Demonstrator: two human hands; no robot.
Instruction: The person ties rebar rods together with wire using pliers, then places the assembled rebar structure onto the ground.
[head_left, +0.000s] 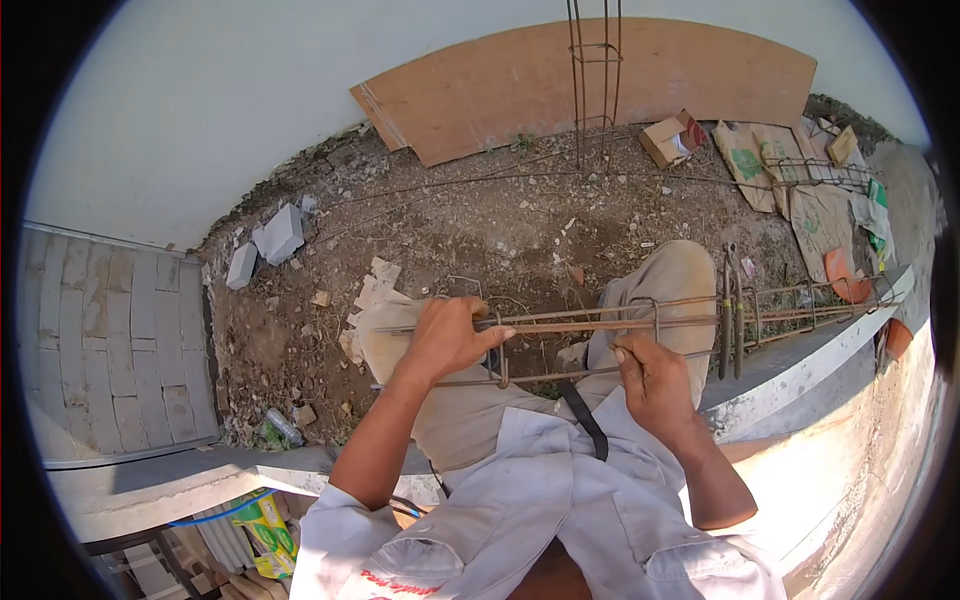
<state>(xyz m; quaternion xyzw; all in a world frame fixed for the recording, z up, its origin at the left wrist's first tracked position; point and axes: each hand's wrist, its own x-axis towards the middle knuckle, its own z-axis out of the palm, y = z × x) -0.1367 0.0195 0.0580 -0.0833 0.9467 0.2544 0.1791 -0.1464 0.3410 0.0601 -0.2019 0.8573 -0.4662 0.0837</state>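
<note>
A long cage of thin rusty rebar (600, 325) with square stirrups lies across my thighs and runs off to the right along a concrete ledge. My left hand (445, 338) wraps over the bars near the cage's left end, beside a stirrup (503, 352). Close to another stirrup (656, 322), my right hand (655, 378) is closed with thumb and fingertips pinched together at the lower bars. Whatever those fingertips hold is too small to make out. A pair of pincers (738, 318) with long dark handles rests across the cage to the right of my knee.
An upright rebar column (597, 90) stands before a plywood sheet (520, 90) at the wall. Cardboard box (672, 138) and paper sacks (765, 165) lie at back right. White blocks (280, 235) sit on rubble at left. The concrete ledge (790, 370) runs beside me.
</note>
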